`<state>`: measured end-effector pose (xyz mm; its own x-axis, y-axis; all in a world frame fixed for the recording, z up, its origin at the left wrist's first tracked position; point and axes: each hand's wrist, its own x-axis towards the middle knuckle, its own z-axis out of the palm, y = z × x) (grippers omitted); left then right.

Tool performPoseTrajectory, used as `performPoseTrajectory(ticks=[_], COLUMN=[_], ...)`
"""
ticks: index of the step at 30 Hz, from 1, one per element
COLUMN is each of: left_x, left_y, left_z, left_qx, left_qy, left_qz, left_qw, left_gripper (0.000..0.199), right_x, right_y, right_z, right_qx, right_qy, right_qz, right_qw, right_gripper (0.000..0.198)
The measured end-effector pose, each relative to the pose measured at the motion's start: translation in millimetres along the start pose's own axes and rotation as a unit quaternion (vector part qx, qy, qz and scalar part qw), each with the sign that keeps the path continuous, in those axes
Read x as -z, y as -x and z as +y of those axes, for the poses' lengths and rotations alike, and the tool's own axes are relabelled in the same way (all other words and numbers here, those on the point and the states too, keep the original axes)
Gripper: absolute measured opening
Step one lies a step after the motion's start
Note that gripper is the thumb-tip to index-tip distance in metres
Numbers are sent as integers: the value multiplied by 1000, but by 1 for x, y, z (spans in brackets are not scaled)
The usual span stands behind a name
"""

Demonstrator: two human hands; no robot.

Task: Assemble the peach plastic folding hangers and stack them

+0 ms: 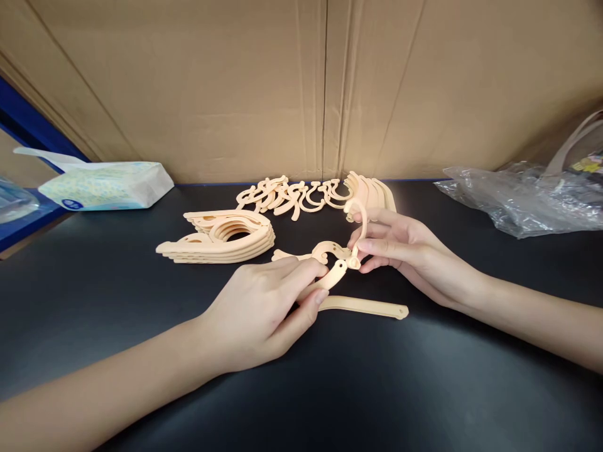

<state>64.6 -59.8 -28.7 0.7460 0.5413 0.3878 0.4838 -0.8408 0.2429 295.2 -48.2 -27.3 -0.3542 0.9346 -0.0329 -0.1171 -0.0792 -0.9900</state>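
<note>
Between thumb and fingers, my left hand [273, 311] grips a peach plastic hanger arm [333, 276] with a hole at its end. My right hand [409, 251] pinches a peach hanger hook [362, 220], its curve upward and its base close to the arm's holed end; whether the two touch I cannot tell. Just behind them lies a curved peach piece [330, 247], partly hidden by my left hand. A loose straight hanger arm [372, 306] rests on the black table in front of my hands, its left end covered by my left fingers.
A stack of folded peach hangers [226, 248] is at left. Several loose hooks [287, 196] lie at the back, beside a row of hanger arms [374, 190]. A tissue pack [110, 185] stands far left, a clear plastic bag [522, 194] far right. Cardboard [211, 88] walls the back.
</note>
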Motion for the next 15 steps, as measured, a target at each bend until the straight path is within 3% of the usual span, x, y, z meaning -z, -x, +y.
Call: performPoseTrajectory(ticks=[7,15], left_x=[1,-3], left_y=[-1,-1], left_z=[0,-2], left_qx=[-2,10], left_qy=[12,-6], left_qz=[-27,-35], left_qw=[1000,999], left_gripper=[21,16], right_x=[2,3], right_y=[-1,-2], right_z=[-1,0], right_qx=[-8,-14], right_qy=[-3,17], right_qz=[-9,-18], right_qw=[1000,1000], right_gripper=[40,47])
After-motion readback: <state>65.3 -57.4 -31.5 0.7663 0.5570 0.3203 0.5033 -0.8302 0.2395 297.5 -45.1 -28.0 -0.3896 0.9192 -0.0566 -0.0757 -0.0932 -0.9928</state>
